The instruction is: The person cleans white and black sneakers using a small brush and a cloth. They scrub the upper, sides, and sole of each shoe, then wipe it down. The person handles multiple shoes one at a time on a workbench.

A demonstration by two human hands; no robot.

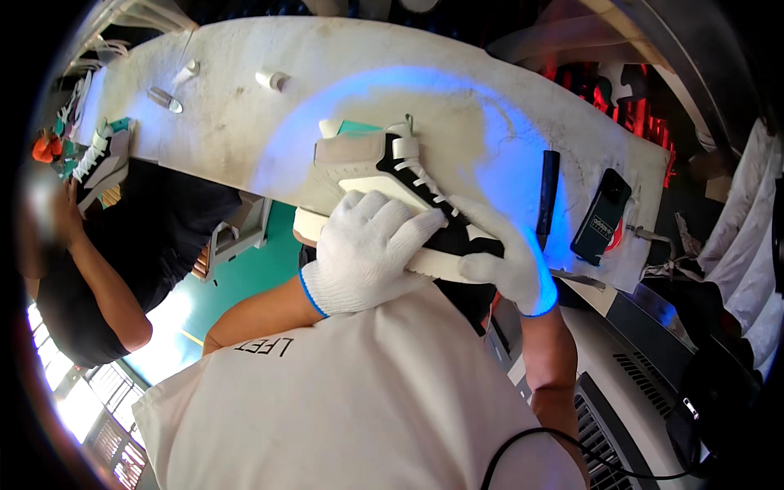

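Observation:
A sneaker (349, 153) in white, beige and black, with white laces and a teal lining, lies tilted on its side at the table's near edge. My left hand (367, 245), in a white knitted glove with a blue cuff, grips its side and sole around the midfoot. The toe end is held in my right hand (508, 260), gloved the same way, its thumb along the sole edge and its fingers over the upper. Part of the sole and the toe are hidden under the gloves.
The worn white table (237, 139) curves across, lit by blue light. To the right lie a black-handled tool (549, 192) and a dark phone (603, 216). White cylinders (272, 79) and a metal piece (165, 100) sit far left. A co-worker's arm (106, 278) is near another sneaker (104, 159).

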